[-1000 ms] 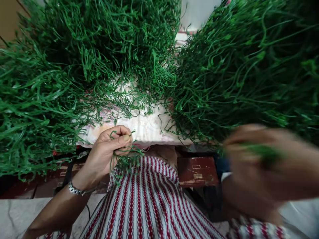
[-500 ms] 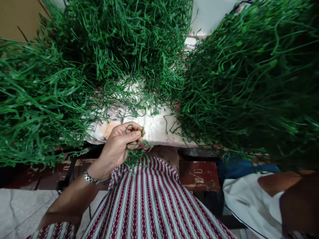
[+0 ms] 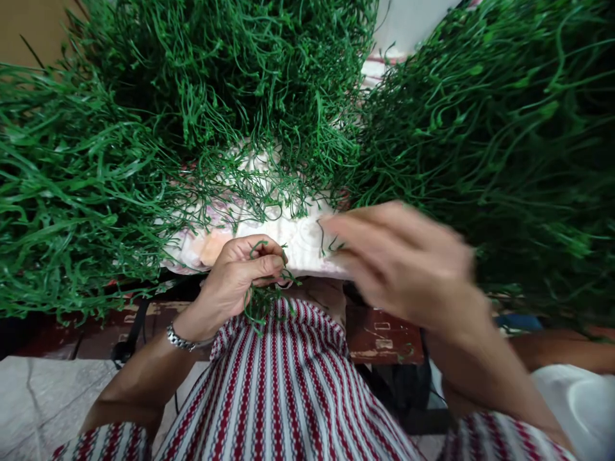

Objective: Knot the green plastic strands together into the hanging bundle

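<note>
My left hand [image 3: 245, 275], with a metal watch on the wrist, is closed in a pinch on a small bunch of thin green stems [image 3: 262, 306]. The curly ends hang below the fingers, over my striped clothing. To its right, my right hand [image 3: 408, 262] is smeared by motion above the cloth edge, and whether its fingers hold anything is unclear. In front of both hands lies a pale patterned cloth [image 3: 276, 246], with loose stems scattered over it. Large heaps of the same plastic-looking stems rise around it: a left heap [image 3: 72, 192], a back heap [image 3: 230, 70] and a right heap [image 3: 446, 141].
A dark red worn wooden edge [image 3: 384, 336] runs below the cloth. At the lower right, another person's arm [image 3: 562, 351] and a piece of white clothing [image 3: 576, 403] show close to my right forearm. Pale floor tiles [image 3: 43, 403] lie at the lower left.
My right hand has come into view and moved across beside the right heap. My left hand keeps its pinch on the stems, shifted slightly right. The other person's arm and white clothing have moved.
</note>
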`<state>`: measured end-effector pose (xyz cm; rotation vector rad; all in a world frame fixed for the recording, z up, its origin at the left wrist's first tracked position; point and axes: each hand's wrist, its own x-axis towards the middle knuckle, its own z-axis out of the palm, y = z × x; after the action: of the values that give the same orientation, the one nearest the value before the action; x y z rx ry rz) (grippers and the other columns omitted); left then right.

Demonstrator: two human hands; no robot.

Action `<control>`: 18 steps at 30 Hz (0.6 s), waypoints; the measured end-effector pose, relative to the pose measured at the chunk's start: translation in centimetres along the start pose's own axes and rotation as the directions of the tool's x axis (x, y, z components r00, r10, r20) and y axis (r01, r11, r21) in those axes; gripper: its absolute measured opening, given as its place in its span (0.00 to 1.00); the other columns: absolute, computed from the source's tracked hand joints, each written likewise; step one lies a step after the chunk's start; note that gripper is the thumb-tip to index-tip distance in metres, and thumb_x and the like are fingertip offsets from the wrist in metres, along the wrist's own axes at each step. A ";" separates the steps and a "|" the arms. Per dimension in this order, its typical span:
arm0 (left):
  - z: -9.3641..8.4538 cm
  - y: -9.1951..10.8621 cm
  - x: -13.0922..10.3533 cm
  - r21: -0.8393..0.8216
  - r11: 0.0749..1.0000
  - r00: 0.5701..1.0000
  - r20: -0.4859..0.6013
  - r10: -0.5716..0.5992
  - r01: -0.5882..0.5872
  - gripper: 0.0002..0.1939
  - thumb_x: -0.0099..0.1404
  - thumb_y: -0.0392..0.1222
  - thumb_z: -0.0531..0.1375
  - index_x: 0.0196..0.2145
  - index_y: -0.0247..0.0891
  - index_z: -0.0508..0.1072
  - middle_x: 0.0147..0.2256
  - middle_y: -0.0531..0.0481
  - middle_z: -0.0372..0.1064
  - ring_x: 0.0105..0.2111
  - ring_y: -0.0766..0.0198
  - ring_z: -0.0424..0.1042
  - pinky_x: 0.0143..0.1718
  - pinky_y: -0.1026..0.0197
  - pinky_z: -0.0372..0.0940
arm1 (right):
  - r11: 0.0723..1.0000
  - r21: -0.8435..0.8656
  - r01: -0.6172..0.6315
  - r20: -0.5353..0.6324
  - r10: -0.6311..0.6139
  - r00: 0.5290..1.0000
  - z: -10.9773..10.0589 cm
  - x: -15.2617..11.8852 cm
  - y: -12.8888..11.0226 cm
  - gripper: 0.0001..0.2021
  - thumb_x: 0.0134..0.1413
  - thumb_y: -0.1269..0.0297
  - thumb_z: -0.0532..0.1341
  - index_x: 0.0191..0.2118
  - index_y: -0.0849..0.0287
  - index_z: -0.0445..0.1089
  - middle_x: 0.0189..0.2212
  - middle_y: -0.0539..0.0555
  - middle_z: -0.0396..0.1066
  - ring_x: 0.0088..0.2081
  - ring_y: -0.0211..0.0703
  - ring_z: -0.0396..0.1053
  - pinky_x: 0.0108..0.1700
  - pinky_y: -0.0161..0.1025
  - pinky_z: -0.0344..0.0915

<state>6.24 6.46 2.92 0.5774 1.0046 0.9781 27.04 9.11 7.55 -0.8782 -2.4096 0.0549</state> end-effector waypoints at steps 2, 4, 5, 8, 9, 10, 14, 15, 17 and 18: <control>0.3 -0.2 -0.1 0.002 1.000 1.000 0.010 -0.010 0.010 0.08 0.46 0.37 0.67 0.22 0.31 0.71 0.16 0.54 0.65 0.16 0.76 0.61 0.15 0.73 0.49 | 0.994 0.039 0.100 0.062 -0.103 0.993 2.6 0.3 -0.8 0.13 0.58 0.65 0.56 0.48 0.61 0.66 0.34 0.55 0.69 0.35 0.39 0.67 0.35 0.36 0.68; 0.3 -0.2 -0.2 -0.004 1.000 1.000 0.019 -0.015 0.015 0.08 0.47 0.37 0.67 0.22 0.31 0.72 0.17 0.54 0.65 0.16 0.75 0.61 0.16 0.73 0.49 | 0.985 0.105 0.135 0.033 -0.139 0.990 4.7 0.3 -1.4 0.14 0.58 0.66 0.56 0.48 0.64 0.66 0.32 0.54 0.69 0.34 0.38 0.67 0.35 0.35 0.67; 0.2 -0.2 -0.2 -0.001 1.000 1.000 0.026 -0.013 0.013 0.07 0.48 0.37 0.66 0.24 0.31 0.72 0.18 0.53 0.66 0.17 0.75 0.61 0.16 0.73 0.49 | 0.985 0.117 0.123 -0.004 -0.124 0.992 5.4 0.2 -1.6 0.12 0.57 0.68 0.56 0.47 0.65 0.66 0.32 0.54 0.70 0.33 0.37 0.67 0.35 0.35 0.67; -0.5 0.3 -0.2 0.016 0.999 0.998 0.047 0.051 -0.051 0.07 0.53 0.38 0.61 0.31 0.31 0.73 0.22 0.50 0.68 0.18 0.74 0.61 0.17 0.71 0.49 | 0.990 0.131 0.044 -0.072 -0.035 0.997 5.5 -0.9 -1.7 0.08 0.56 0.73 0.55 0.42 0.64 0.68 0.30 0.54 0.70 0.32 0.36 0.67 0.34 0.34 0.65; -0.8 0.5 -0.2 0.010 0.996 0.995 0.050 0.088 -0.089 0.09 0.54 0.38 0.60 0.33 0.31 0.73 0.24 0.49 0.68 0.18 0.74 0.60 0.17 0.70 0.50 | 0.988 0.155 0.013 -0.050 -0.006 0.999 5.2 -1.4 -1.7 0.08 0.56 0.74 0.56 0.41 0.64 0.68 0.30 0.54 0.70 0.32 0.36 0.67 0.34 0.33 0.65; -1.2 0.8 -0.1 -0.005 0.991 0.990 0.052 0.130 -0.130 0.11 0.55 0.39 0.59 0.36 0.32 0.72 0.25 0.49 0.67 0.18 0.74 0.58 0.17 0.69 0.50 | 0.982 0.186 -0.013 -0.001 0.013 1.000 4.9 -2.0 -1.7 0.08 0.55 0.74 0.56 0.40 0.64 0.68 0.30 0.54 0.70 0.32 0.36 0.67 0.33 0.33 0.64; -2.2 1.5 0.2 -0.094 0.979 0.975 0.115 0.191 -0.181 0.19 0.52 0.38 0.58 0.44 0.34 0.67 0.30 0.48 0.66 0.20 0.72 0.58 0.20 0.67 0.53 | 0.976 0.200 -0.087 0.289 0.026 0.957 4.5 -4.0 -1.7 0.06 0.57 0.69 0.56 0.39 0.63 0.69 0.31 0.54 0.70 0.33 0.38 0.67 0.36 0.36 0.65; -2.3 1.5 0.3 -0.114 0.979 0.972 0.142 0.187 -0.171 0.22 0.50 0.37 0.58 0.45 0.35 0.66 0.31 0.48 0.65 0.21 0.72 0.58 0.21 0.67 0.54 | 0.979 0.181 -0.098 0.325 0.034 0.945 4.7 -4.3 -1.8 0.07 0.57 0.67 0.56 0.38 0.62 0.69 0.32 0.54 0.70 0.34 0.39 0.66 0.37 0.38 0.65; -2.3 1.5 0.4 -0.144 0.979 0.968 0.183 0.170 -0.145 0.27 0.47 0.36 0.58 0.48 0.36 0.63 0.34 0.47 0.65 0.23 0.71 0.59 0.23 0.66 0.56 | 0.979 0.174 -0.107 0.317 0.047 0.947 5.1 -4.4 -1.8 0.07 0.57 0.65 0.57 0.39 0.61 0.69 0.34 0.55 0.70 0.35 0.40 0.66 0.39 0.40 0.65; -2.1 1.5 0.4 -0.153 0.978 0.968 0.187 0.166 -0.139 0.29 0.48 0.37 0.58 0.50 0.37 0.62 0.35 0.47 0.65 0.23 0.70 0.60 0.24 0.65 0.57 | 0.977 0.189 -0.102 0.268 0.049 0.962 5.3 -4.1 -1.9 0.07 0.56 0.66 0.58 0.40 0.61 0.69 0.34 0.55 0.70 0.35 0.40 0.65 0.39 0.40 0.64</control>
<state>3.84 7.45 2.94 0.6297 0.7161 1.0944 25.75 5.96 1.50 -0.9160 -2.5535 0.4644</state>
